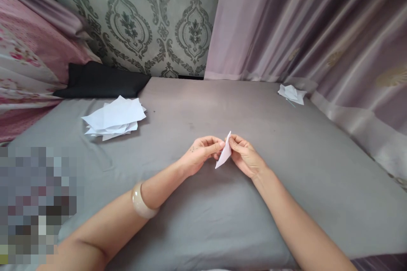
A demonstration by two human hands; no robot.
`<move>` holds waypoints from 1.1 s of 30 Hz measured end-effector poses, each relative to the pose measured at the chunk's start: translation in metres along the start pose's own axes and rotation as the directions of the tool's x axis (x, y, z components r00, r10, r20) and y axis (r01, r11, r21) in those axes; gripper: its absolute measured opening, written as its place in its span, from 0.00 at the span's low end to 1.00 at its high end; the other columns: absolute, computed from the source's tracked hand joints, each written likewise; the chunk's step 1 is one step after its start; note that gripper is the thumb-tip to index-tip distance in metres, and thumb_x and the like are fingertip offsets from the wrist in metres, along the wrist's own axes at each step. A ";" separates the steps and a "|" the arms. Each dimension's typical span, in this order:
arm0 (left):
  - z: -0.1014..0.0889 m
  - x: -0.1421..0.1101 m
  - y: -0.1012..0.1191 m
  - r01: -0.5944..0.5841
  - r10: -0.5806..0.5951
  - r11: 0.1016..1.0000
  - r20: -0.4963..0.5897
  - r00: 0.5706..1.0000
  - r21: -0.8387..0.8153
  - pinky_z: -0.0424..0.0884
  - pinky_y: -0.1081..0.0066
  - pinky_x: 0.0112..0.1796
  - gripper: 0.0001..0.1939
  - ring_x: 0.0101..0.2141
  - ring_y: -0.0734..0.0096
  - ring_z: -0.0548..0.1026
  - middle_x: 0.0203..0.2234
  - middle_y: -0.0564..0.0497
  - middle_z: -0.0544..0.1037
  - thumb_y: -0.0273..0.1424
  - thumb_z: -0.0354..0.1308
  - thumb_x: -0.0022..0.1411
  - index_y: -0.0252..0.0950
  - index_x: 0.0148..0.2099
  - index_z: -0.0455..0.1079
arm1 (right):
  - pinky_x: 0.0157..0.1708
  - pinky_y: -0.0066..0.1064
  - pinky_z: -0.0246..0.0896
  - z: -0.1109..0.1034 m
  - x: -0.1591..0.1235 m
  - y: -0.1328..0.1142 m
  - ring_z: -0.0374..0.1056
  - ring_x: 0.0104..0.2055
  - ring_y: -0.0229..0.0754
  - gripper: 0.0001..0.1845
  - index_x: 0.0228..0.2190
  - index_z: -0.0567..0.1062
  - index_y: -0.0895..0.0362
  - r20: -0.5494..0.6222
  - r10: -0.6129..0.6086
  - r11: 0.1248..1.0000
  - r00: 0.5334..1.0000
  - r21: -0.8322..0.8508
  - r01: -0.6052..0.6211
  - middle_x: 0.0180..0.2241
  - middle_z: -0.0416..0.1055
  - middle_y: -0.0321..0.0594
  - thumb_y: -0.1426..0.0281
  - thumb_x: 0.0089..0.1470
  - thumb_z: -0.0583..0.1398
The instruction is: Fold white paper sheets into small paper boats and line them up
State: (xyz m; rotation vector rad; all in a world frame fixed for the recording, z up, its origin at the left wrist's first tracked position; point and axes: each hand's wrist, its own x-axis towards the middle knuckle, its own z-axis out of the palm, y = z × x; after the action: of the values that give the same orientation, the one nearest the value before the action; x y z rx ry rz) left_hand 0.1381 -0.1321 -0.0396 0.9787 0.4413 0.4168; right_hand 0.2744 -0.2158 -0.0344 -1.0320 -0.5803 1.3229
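Note:
Between my two hands is a small folded piece of white paper (225, 153), tilted and held above the grey sheet. My left hand (203, 151) pinches its left side between thumb and fingers. From the other side, my right hand (246, 152) grips the paper near its upper edge, fingers curled behind it. A pale bangle (141, 203) circles my left forearm. The paper's far side is partly hidden by my fingers.
A loose stack of white paper sheets (116, 116) lies to the left on the grey sheet (190, 106). Several folded white papers (291, 94) lie at the far right, near the curtain (270, 21). A black cloth-like item (104, 79) rests at the back left.

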 end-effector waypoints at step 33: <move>0.002 -0.005 0.002 -0.137 0.125 0.981 0.093 0.988 0.135 0.66 0.73 0.33 0.08 0.27 0.77 0.68 0.23 0.52 0.73 0.34 0.64 0.54 0.33 0.30 0.77 | 0.36 0.33 0.61 -0.012 0.005 0.003 0.60 0.29 0.37 0.13 0.24 0.70 0.52 0.224 -0.083 0.996 0.971 0.006 0.084 0.26 0.58 0.31 0.57 0.52 0.62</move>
State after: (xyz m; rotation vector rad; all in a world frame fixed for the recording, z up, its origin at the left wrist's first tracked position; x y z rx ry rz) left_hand 0.1344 -0.1349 -0.0363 1.1627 0.3339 0.4655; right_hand 0.2839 -0.2141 -0.0433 -0.8567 -0.7877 1.3732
